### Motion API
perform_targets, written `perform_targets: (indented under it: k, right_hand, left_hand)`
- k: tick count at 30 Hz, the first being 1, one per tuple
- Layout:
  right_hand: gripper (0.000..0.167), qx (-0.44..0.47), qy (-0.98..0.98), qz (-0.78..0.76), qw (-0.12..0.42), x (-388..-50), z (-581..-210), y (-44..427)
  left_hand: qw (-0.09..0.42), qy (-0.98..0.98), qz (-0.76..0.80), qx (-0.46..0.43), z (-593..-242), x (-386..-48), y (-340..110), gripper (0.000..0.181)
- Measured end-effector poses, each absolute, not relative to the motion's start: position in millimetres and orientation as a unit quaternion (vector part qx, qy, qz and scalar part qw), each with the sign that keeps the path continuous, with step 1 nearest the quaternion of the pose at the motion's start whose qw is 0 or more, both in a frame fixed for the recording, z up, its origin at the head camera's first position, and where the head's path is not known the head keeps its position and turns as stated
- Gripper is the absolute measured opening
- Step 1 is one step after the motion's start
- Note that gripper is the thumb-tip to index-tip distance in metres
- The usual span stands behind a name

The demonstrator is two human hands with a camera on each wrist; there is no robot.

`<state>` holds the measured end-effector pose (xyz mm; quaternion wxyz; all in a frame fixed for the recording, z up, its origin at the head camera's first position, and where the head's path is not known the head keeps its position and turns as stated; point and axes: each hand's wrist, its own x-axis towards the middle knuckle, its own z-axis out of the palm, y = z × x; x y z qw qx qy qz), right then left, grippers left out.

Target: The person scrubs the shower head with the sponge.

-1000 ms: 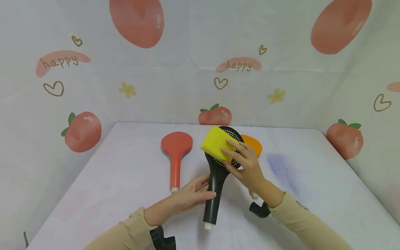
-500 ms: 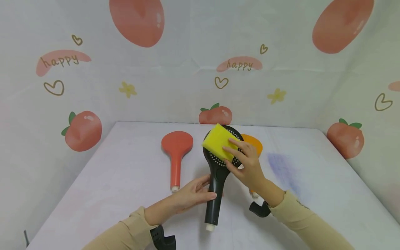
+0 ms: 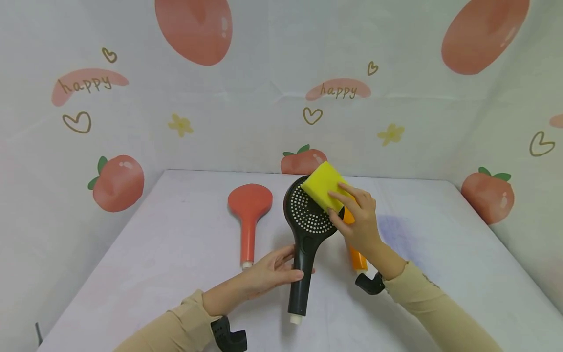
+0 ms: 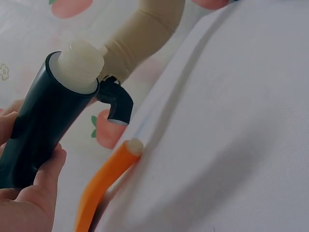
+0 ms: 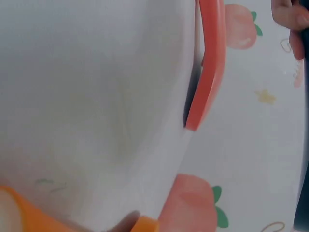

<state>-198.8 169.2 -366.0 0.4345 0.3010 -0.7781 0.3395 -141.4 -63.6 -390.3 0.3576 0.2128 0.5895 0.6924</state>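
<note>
My left hand (image 3: 274,274) grips the handle of a black shower head (image 3: 303,210), held tilted above the table with its dotted spray face towards me. In the left wrist view, its pale threaded end (image 4: 79,63) sticks out past the fingers of my left hand (image 4: 41,203). My right hand (image 3: 360,227) pinches a yellow sponge (image 3: 325,186) at the upper right of the spray face, covering part of it. Whether the sponge presses on the face is hard to tell. The right wrist view shows the black handle (image 5: 303,203) only at its edge, without the sponge.
On the white table (image 3: 176,234) lie a red shower head (image 3: 248,210) to the left and an orange shower head (image 3: 357,259) partly hidden behind my right hand. Black wrist-worn pieces (image 3: 230,337) sit on both wrists. A printed fabric wall (image 3: 246,122) rises at the back.
My right hand has moved the sponge up and to the right across the spray face, uncovering most of its dots. The left hand and shower head have stayed nearly still.
</note>
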Motion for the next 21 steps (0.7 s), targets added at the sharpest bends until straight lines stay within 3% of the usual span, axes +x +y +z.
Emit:
perform_targets:
  k: [11, 18, 21]
  right_hand:
    - [0.031, 0.417, -0.740, 0.292, 0.439, -182.4, -376.5, 154.6]
    - [0.033, 0.350, -0.769, 0.309, 0.438, -195.6, -372.7, 168.9]
    - [0.026, 0.311, -0.772, 0.336, 0.440, -203.1, -371.4, 175.5]
  left_hand:
    - [0.363, 0.571, 0.700, 0.230, -392.7, -144.9, -62.4, 0.075]
    - [0.356, 0.572, 0.704, 0.226, -393.1, -145.0, -62.3, 0.077]
    - [0.355, 0.579, 0.699, 0.221, -392.4, -144.7, -62.7, 0.077]
